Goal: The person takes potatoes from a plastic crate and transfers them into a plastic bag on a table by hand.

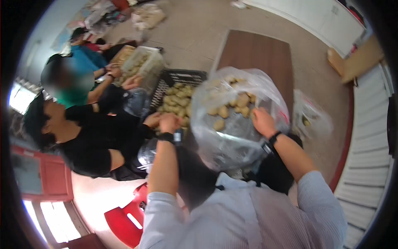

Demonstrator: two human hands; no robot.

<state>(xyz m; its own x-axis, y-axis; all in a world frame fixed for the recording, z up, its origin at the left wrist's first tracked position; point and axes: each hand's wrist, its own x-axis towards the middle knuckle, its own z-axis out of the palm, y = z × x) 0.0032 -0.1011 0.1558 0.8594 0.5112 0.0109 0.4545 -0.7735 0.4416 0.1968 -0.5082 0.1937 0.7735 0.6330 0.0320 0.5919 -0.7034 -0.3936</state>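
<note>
My left hand point(171, 123) is over the near edge of the black plastic crate point(182, 75), close to a co-worker's hand point(153, 120). Its fingers are curled, and whatever they hold is hidden. Potatoes point(177, 99) fill the crate. To the right, a large clear plastic bag point(215, 143) lies wide open with loose potatoes point(224, 112) inside. My right hand point(264, 121) reaches into the bag's right side, fingers closed beside the potatoes. What is in them, if anything, I cannot make out.
A brown tabletop point(255, 50) extends beyond the bag. Another clear bag point(311, 116) lies on the floor at right. Co-workers sit along the left, near a translucent tub point(145, 68) of potatoes. A red chair point(126, 220) stands at lower left.
</note>
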